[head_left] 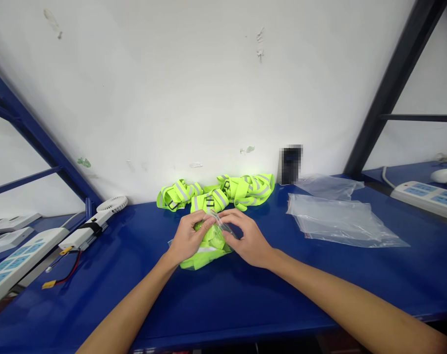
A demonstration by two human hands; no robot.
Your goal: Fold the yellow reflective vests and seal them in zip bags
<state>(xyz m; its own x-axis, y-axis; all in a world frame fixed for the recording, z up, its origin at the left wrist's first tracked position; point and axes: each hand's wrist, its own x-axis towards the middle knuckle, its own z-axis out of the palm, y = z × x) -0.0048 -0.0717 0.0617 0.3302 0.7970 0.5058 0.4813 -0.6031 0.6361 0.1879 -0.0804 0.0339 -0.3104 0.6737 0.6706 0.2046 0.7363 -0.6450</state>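
The left hand (189,237) is closed on the upper edge of a clear plastic bag (182,261), the thumb pressing against the bent fingers. The right hand (251,240) is curved, with its thumb and fingers touching the same bag at its three o'clock side; whether it pinches or only touches, I cannot tell. The bag lies between the two hands on a blue, glossy tabletop (275,309), and within it shows a folded yellow-green strap bundle (203,259) with a pale grey stripe.

Counting from this bag, with twelve o'clock toward the white wall (194,88), a loose heap of yellow-green reflective straps (253,189) with dark buckles lies at twelve, near the wall. Between one and two stands a dark upright object (290,166), blurred by large pixels. At two lies a crumpled clear plastic sheet (330,186), and nearly at three, flat clear plastic bags (341,223).

At ten there is a small white fan (115,203) with a round grille. At about nine lies a red-and-black cable (73,270) with yellow connectors, and farther out, a white power strip (54,236) with blue sockets.
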